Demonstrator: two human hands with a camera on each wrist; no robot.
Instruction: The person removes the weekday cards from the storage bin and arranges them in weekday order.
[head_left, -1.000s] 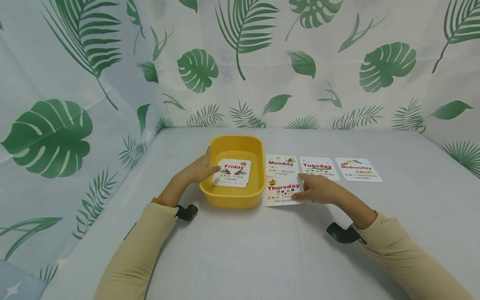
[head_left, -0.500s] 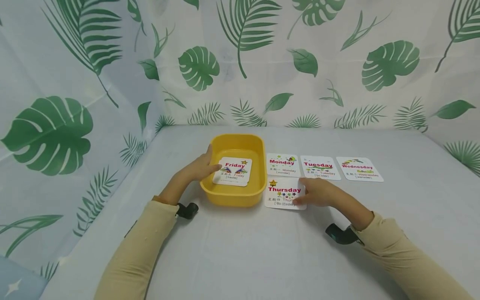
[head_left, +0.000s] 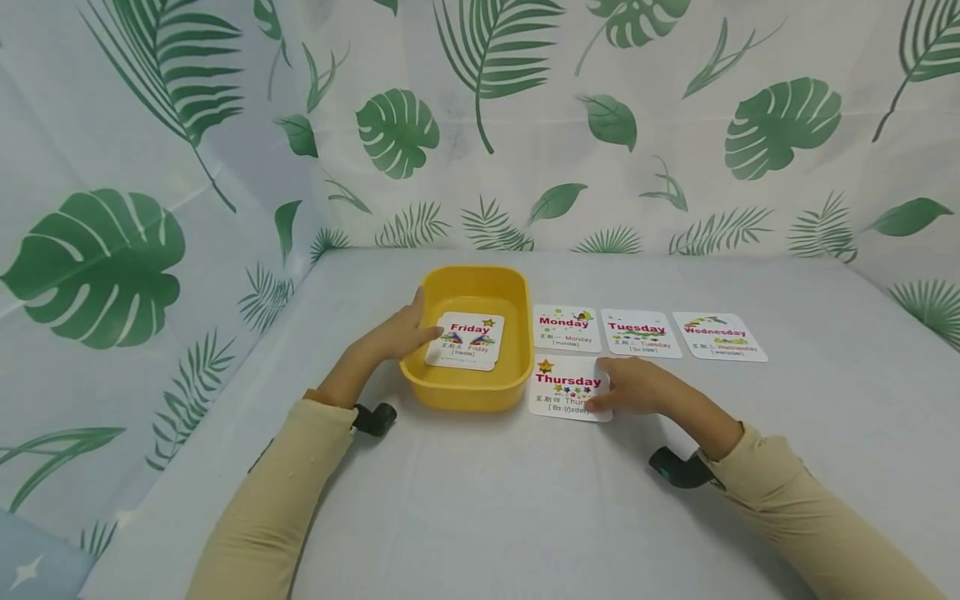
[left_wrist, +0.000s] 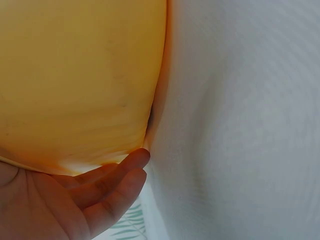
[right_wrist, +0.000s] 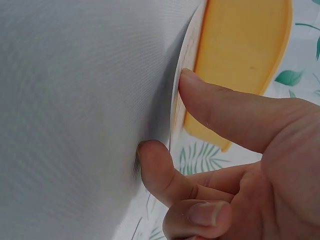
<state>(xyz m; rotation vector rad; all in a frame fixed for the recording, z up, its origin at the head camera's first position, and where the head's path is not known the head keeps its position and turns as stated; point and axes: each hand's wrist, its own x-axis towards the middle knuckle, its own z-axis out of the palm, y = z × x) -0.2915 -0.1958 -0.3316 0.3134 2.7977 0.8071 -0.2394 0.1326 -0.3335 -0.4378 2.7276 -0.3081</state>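
My left hand [head_left: 392, 335] grips the left wall of a yellow plastic tray [head_left: 465, 400], its thumb over the rim. In the left wrist view the fingers [left_wrist: 112, 195] lie along the tray's outside. A Friday card [head_left: 463, 354] rests inside the tray. To the tray's right, my right hand [head_left: 641, 385] pinches the right edge of the Thursday card [head_left: 558, 396], which lies nearly flat on the table. In the right wrist view the thumb [right_wrist: 220, 102] presses the card's face, and the index finger is at its edge by the cloth.
Behind the Thursday card, the Monday card [head_left: 566, 329], Tuesday card [head_left: 641, 343] and Wednesday card [head_left: 720, 346] lie in a row. A white cloth covers the table [head_left: 480, 517]. Leaf-patterned curtains [head_left: 517, 83] stand at the back and sides.
The Thursday card has come toward me and down onto the table, with my right hand on it, so it no longer overlaps the Monday card. My left hand stays on the tray.
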